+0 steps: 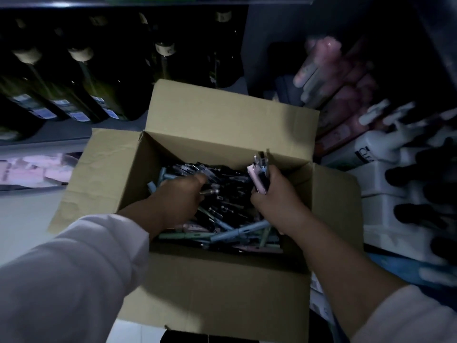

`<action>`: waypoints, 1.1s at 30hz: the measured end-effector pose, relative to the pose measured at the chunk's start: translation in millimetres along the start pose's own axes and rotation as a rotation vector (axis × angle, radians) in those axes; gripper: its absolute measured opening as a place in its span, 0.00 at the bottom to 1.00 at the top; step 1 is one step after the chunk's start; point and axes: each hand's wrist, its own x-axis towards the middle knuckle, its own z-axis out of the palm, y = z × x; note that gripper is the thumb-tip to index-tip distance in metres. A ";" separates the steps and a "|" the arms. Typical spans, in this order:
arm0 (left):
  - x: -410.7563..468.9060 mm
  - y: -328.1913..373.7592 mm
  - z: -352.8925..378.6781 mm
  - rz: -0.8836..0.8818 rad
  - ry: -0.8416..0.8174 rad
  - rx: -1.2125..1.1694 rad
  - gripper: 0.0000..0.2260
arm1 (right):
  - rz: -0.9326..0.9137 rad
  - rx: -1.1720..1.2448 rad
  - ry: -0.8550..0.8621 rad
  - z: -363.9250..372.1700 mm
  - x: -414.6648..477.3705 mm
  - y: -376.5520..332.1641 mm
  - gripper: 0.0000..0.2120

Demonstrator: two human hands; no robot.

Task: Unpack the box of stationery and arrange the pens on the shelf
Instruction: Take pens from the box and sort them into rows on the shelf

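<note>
The box (222, 293) stands open, its flaps spread wide so both arms can get in. Behind it to the left, dark bottles (81, 95) lie in a row. Inside the box sit the pens (235, 219), a loose heap still to be unpacked. The left hand (180, 201) digs into that heap, fingers buried; whether it has caught any I cannot tell. The right hand (272, 199) clutches a bunch (259, 174) upright at the box's right side, probably collecting a handful before carrying it off.
</note>
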 end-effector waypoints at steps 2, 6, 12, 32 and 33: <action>-6.1 10.0 -13.4 -0.062 -0.017 -0.148 0.15 | -0.002 0.037 0.020 -8.2 -7.6 -9.6 0.17; -18.7 27.9 -39.7 -0.155 -0.095 -0.276 0.18 | 0.011 0.067 0.052 -22.2 -25.2 -31.6 0.14; -45.8 53.5 -83.1 -0.168 -0.113 -0.526 0.14 | 0.018 0.162 0.097 -45.4 -61.1 -71.7 0.16; -124.6 209.2 -214.4 0.008 -0.286 -0.841 0.05 | 0.157 1.121 0.320 -138.5 -199.8 -164.5 0.17; -127.2 219.1 -216.5 0.017 -0.303 -0.840 0.04 | 0.140 1.145 0.352 -144.2 -209.1 -166.1 0.14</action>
